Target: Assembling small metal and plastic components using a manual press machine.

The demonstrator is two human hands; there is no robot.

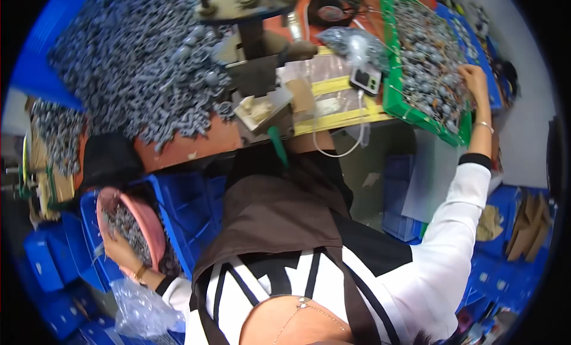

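At the lower left, my left hand [121, 251] is at the near rim of a pink basin [156, 226], fingers bent against it. The basin is tilted and holds small grey parts [132, 225]; some fingertips are hidden there. My right arm reaches out to the far right. There my right hand [474, 82], fingers curled in, is at the right edge of a green tray [392, 77] full of grey round-headed parts [431, 62]. Anything between those fingers is too small to make out.
A big heap of grey parts [143, 65] covers the bench's left side. A metal press [253, 41] stands mid-bench, with a green handle [278, 146] below. Right of it are a phone [365, 80] and a white cable [342, 155]. Blue bins [184, 205] stand beneath.
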